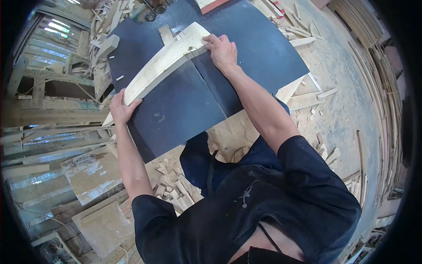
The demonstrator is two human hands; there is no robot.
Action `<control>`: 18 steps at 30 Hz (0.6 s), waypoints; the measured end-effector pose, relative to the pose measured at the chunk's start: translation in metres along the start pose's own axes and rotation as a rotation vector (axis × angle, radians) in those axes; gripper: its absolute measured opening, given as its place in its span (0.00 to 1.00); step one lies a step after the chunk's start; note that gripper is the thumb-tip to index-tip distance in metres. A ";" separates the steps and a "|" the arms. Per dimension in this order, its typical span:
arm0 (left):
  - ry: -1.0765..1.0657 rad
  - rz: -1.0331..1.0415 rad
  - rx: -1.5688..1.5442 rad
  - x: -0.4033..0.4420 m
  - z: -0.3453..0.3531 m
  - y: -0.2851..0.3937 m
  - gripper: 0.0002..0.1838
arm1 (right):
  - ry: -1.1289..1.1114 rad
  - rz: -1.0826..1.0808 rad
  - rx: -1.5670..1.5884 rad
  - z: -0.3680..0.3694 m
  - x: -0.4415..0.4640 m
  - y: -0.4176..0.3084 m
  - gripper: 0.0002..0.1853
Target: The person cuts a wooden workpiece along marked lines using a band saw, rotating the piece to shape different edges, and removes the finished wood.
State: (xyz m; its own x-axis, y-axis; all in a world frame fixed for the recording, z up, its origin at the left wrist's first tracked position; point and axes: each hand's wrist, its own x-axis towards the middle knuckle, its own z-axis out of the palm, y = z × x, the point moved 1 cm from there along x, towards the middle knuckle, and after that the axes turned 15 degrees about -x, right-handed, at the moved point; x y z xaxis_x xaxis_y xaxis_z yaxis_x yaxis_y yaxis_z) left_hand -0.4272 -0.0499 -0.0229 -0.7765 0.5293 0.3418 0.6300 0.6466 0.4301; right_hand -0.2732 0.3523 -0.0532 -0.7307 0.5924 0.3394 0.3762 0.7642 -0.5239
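A long, curved piece of pale wood (162, 64) lies across a dark, smooth tabletop (176, 114). Its lower left end is gripped by my left hand (122, 108), with the thumb on the near side, and a pointed tip sticks out past the table's edge. My right hand (223, 53) is closed on the upper right end, fingers bent over the wood. Just behind the curved piece stands a small wooden block (166, 35). A straight slot (204, 81) runs in the tabletop from the wood to the near edge.
Machine parts (151, 13) and a red-edged wooden piece (213, 4) are at the table's far side. Offcuts (176, 189) are heaped below the near edge, with more scraps (303, 28) at the right. Boards (382, 79) are stacked along the far right.
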 end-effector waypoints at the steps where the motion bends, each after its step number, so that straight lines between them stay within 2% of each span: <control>1: -0.003 0.000 0.001 0.000 -0.001 0.000 0.45 | 0.002 0.000 0.006 0.001 0.000 0.000 0.14; 8: 0.012 -0.042 0.057 -0.002 0.002 0.003 0.46 | 0.041 -0.037 0.006 0.003 -0.002 0.003 0.14; 9: -0.049 -0.097 -0.026 -0.007 -0.008 0.020 0.46 | 0.062 -0.064 0.000 0.001 -0.003 0.006 0.14; 11: -0.012 -0.016 -0.034 -0.021 -0.002 0.018 0.44 | 0.105 -0.119 -0.030 -0.011 -0.023 0.019 0.13; 14: -0.048 0.060 -0.057 -0.058 -0.003 0.066 0.43 | 0.079 -0.210 0.011 -0.066 -0.064 0.053 0.15; 15: -0.039 0.067 -0.068 -0.070 0.001 0.092 0.43 | 0.048 -0.143 -0.014 -0.089 -0.082 0.066 0.18; 17: -0.040 0.089 -0.099 -0.088 0.021 0.146 0.44 | -0.010 0.131 0.011 -0.127 -0.106 0.104 0.23; 18: -0.049 0.112 -0.122 -0.092 0.035 0.173 0.44 | 0.069 0.177 -0.091 -0.138 -0.111 0.132 0.24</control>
State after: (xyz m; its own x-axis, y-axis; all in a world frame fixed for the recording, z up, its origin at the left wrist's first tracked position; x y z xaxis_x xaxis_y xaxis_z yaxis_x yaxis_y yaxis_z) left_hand -0.2467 0.0322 -0.0091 -0.6983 0.6222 0.3537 0.7048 0.5118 0.4912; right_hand -0.0638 0.4228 -0.0523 -0.6091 0.7331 0.3028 0.5471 0.6647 -0.5088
